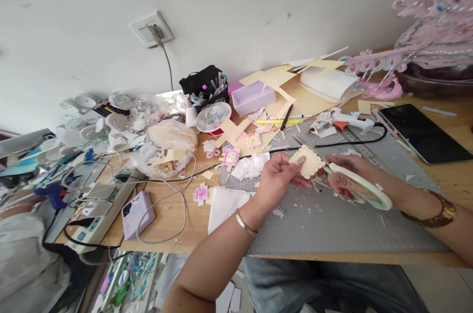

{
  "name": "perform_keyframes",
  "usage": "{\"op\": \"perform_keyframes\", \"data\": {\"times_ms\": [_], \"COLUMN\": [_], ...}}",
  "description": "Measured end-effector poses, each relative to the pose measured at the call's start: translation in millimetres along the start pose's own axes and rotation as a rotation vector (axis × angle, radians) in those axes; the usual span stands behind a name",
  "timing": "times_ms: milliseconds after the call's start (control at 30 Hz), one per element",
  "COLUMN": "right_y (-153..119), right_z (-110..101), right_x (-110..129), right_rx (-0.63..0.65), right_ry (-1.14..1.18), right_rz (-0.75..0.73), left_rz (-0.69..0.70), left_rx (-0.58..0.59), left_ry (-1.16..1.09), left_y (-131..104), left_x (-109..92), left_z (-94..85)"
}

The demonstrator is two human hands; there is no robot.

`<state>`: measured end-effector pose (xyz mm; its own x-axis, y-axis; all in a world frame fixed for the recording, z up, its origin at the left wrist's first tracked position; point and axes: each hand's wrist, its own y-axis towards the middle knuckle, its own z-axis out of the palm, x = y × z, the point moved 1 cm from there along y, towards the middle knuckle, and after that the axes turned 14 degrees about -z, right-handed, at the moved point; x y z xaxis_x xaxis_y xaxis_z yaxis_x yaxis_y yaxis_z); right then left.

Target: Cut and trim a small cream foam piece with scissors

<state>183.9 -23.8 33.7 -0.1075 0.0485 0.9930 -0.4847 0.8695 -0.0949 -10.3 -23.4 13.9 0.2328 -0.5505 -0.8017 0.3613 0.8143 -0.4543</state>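
Between the thumb and fingers of my left hand [283, 172] is a cream scalloped square of card [309, 161]. Scissors [364, 182] with pale green handles are in my right hand [343, 175], the fingers around the loops. Their blades lie against the card's edge, partly hidden by it. Both hands are above a grey cutting mat [318, 226] littered with small paper scraps. Left of my left hand lie white tissue pieces [251, 166] and a small pink-edged decorated square [231, 156].
A glue gun [353, 120] with a black cord and a tablet [424, 133] lie on the right. A lilac box [254, 98] and cream card sheets [271, 76] stand behind. Power strips [99, 212], a lilac phone [137, 214] and loose cables spread left, near another person's sleeve [25, 254].
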Motion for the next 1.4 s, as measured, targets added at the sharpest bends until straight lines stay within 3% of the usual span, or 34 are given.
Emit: {"op": "perform_keyframes", "data": {"times_ms": [233, 433, 533, 1000, 1400], "right_y": [-1.7, 3.2, 5.3, 6.9, 6.4], "right_z": [10.9, 8.1, 3.9, 0.9, 0.6], "right_x": [8.0, 7.0, 6.0, -1.0, 1.2], "right_rx": [-0.073, -0.382, -0.458, -0.533, -0.489], "right_ry": [0.077, 0.108, 0.116, 0.153, 0.147], "right_rz": [0.058, 0.003, -0.016, -0.088, -0.063], "left_rz": [0.001, 0.015, 0.008, -0.065, -0.082], "left_rx": [0.014, -0.038, -0.054, 0.073, 0.013], "left_ry": [-0.015, -0.01, 0.016, 0.034, -0.127], "left_y": [0.8, 3.0, 4.1, 8.6, 5.8], "left_x": [1.5, 0.7, 1.5, 6.7, -1.1], "left_z": [0.8, 1.0, 0.8, -3.4, -5.4]}}
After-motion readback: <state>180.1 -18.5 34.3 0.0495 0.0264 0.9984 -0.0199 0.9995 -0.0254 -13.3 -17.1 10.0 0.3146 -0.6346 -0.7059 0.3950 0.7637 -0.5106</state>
